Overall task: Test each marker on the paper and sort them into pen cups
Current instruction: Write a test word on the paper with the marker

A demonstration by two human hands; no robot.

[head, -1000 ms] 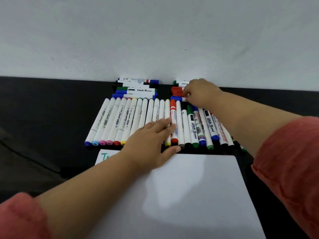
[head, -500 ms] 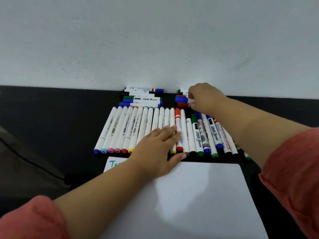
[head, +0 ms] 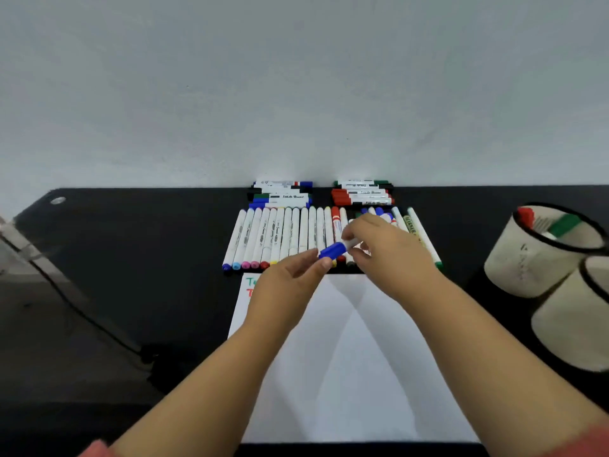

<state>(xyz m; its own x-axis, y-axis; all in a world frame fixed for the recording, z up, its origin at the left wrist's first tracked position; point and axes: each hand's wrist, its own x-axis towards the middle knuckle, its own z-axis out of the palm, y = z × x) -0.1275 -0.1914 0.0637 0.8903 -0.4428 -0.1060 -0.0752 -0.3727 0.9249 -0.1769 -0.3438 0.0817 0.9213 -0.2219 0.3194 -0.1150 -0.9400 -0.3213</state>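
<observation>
We have just brought a blue marker (head: 336,249) from the back stack to above the top edge of the paper (head: 346,357). A moment ago our left hand (head: 290,285) lay flat on the row; now its fingers pinch the blue cap while the right hand (head: 382,249) grips the barrel. Uncapping looks next, then a test stroke. The cups (head: 540,252) wait at the right of the counter (head: 148,258).
</observation>
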